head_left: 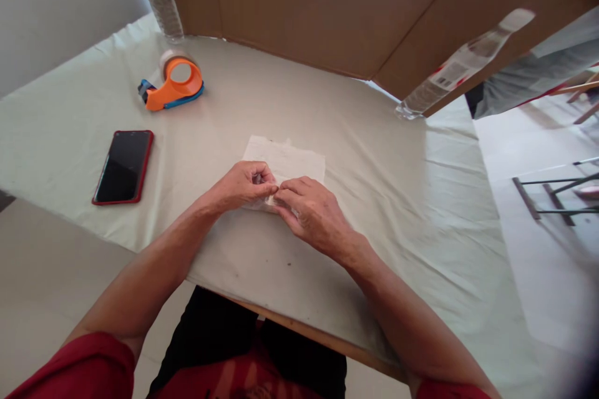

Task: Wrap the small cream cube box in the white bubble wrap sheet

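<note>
A white sheet (292,159), like a paper napkin or tissue, lies on the cloth-covered table close to its front edge. Over its near side, my left hand (246,186) is closed in a pinch, thumb and index finger pressed together. My right hand (311,209) meets it there, fingers bent and pinching right beside the left thumb. Something small, whitish and partly clear shows between and under the fingertips; the fingers cover most of it, and its kind cannot be made out.
To the left lie a phone (122,167) in a red case and an orange tape dispenser (174,90). Water bottles stand at the back left (161,3) and back right (461,68), against a brown cardboard panel (318,6). Beyond the right edge is a dark metal frame (556,193).
</note>
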`<state>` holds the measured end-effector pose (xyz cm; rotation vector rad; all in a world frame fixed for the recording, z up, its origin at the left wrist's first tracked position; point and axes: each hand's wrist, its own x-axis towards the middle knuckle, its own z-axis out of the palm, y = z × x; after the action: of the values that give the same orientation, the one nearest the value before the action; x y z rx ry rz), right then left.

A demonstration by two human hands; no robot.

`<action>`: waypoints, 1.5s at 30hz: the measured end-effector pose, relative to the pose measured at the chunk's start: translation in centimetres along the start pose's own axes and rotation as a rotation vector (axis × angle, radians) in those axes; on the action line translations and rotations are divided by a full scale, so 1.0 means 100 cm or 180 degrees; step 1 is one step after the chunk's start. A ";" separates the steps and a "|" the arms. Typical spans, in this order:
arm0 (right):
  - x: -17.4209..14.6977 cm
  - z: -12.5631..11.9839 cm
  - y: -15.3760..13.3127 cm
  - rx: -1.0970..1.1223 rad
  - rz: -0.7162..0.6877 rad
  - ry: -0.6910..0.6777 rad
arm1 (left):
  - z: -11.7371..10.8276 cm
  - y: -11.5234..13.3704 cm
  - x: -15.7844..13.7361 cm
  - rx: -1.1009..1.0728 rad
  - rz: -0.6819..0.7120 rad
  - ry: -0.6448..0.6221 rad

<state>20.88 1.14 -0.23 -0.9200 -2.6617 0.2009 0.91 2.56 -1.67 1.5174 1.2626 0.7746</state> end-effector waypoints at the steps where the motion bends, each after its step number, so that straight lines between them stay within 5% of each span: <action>1: 0.001 -0.001 -0.001 -0.0049 0.0016 -0.0056 | -0.001 0.001 -0.001 0.0083 -0.0009 0.0003; 10: 0.005 -0.010 -0.004 -0.0332 0.0025 -0.0436 | -0.027 0.018 -0.020 0.0462 -0.0196 -0.0275; 22: 0.006 0.006 -0.012 -0.0893 -0.0069 -0.0179 | -0.022 -0.003 -0.025 0.1957 -0.0620 0.0694; 25: 0.006 0.009 -0.013 -0.0928 -0.0095 -0.0116 | -0.029 -0.006 -0.034 0.1782 -0.0965 0.0863; 31: 0.005 0.011 -0.011 -0.0910 -0.0157 -0.0027 | -0.033 -0.001 -0.030 0.0903 -0.1461 0.0665; 35: 0.005 0.012 -0.010 -0.0894 -0.0153 -0.0002 | -0.032 0.006 -0.017 0.0916 -0.1552 0.0605; 42: 0.006 0.015 -0.010 -0.0871 -0.0170 0.0009 | -0.039 0.019 -0.009 0.0774 -0.1956 -0.0342; 45: 0.005 0.016 -0.010 -0.0850 -0.0162 0.0026 | -0.038 0.020 -0.013 0.0839 -0.1748 -0.0214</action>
<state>19.35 0.61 -1.33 -0.9251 -2.7448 -0.1743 -2.20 2.43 1.57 1.2854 1.6754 0.2037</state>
